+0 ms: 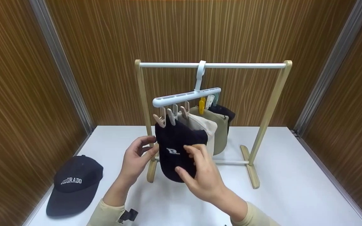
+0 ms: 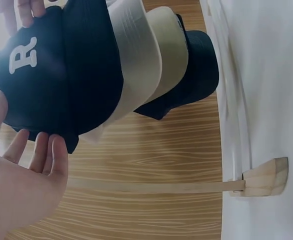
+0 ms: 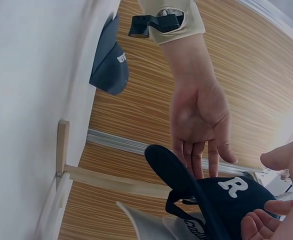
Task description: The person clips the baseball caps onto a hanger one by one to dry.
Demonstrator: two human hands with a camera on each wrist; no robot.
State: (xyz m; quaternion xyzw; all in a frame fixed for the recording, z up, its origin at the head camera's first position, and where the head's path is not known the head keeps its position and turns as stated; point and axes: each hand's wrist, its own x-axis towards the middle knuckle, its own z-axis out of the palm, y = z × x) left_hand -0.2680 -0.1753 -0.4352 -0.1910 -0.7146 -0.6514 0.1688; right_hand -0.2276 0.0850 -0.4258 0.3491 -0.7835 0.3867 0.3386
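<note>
A dark navy cap with a white letter R hangs by clips from the near end of a pale blue clip hanger. My left hand is at the cap's left side, its fingertips touching the edge in the left wrist view. On the other side, my right hand has its fingers on the cap's front, thumb spread apart near the brim. A pink clip and a greyish clip are at the cap's top. Behind it hang a white cap, a khaki cap and another dark cap.
A wooden rack with a white top bar carries the hanger. On the white table, a dark cap lettered COLORADO lies at the left. Wood-grain panels enclose the back and sides.
</note>
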